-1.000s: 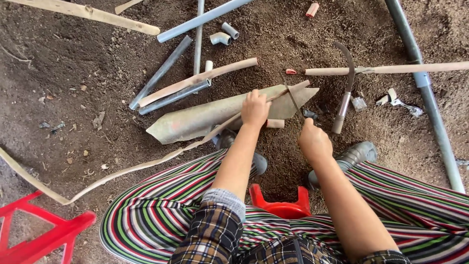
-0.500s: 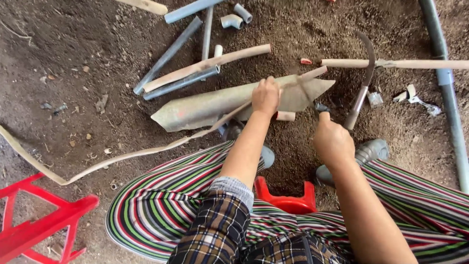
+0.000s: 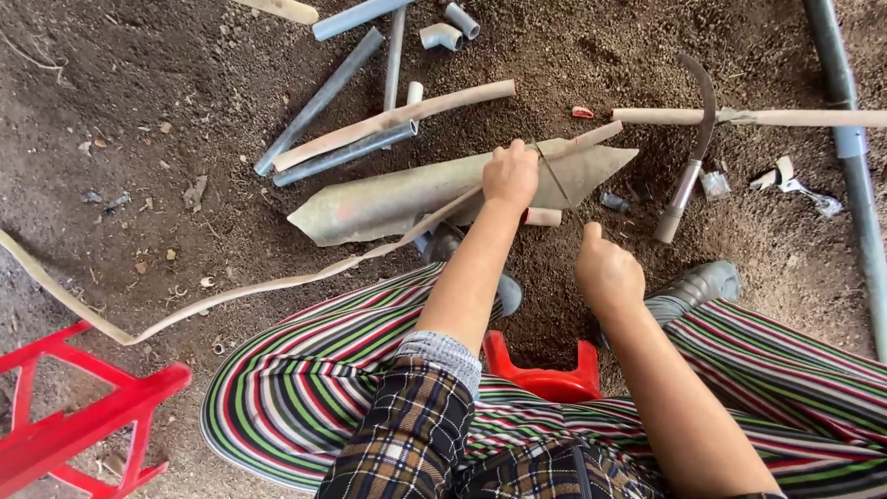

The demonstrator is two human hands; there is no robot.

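We are looking down from a head-worn camera at our own lap and two bare arms, seated on a low red stool over a bare dirt floor. Our left hand reaches far forward with its fingers clamped together around a long, thin, pale strip of split cane, pressing it against a flat, pointed grey sheet of metal that lies across the floor in front of us. The strip runs from the far right, under the hand, then curves away to the near left across the dirt. Our right hand hovers nearer to us, just right of the left forearm, closed into a loose fist with the thumb raised; we cannot tell whether it holds anything. Just beyond it to the right, a curved sickle with a pale handle lies on the ground, its blade crossing a long pale stick. Further away, several grey plastic pipes and small pipe elbows lie scattered. A long grey pipe runs down the right edge. We wear striped trousers and a plaid sleeve. A red plastic frame stands at the near left.
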